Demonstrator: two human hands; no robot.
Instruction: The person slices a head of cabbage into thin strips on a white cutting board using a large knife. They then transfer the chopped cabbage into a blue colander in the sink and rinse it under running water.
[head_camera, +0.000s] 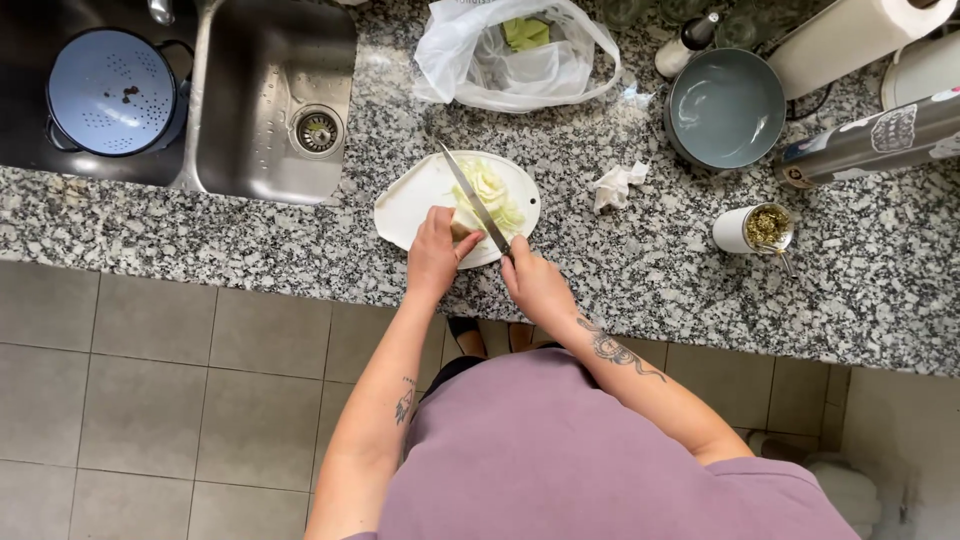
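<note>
A white oval cutting board (410, 200) lies on the speckled granite counter (640, 270). Pale green cut vegetable pieces (490, 190) are piled on its far side. My left hand (434, 255) presses down on a small pale chunk of vegetable (460, 228) at the board's near edge. My right hand (535, 285) grips the handle of a long kitchen knife (470, 198), whose blade runs across the board, right beside the chunk and my left fingers.
A steel sink (270, 100) sits at the left, with a blue colander (112, 92) beside it. Behind the board lies a white plastic bag (515, 60). To the right are a grey pan (725, 108), crumpled tissue (617, 185), a cup of herbs (755, 229), a paper towel roll (850, 38) and a metal flask (870, 145).
</note>
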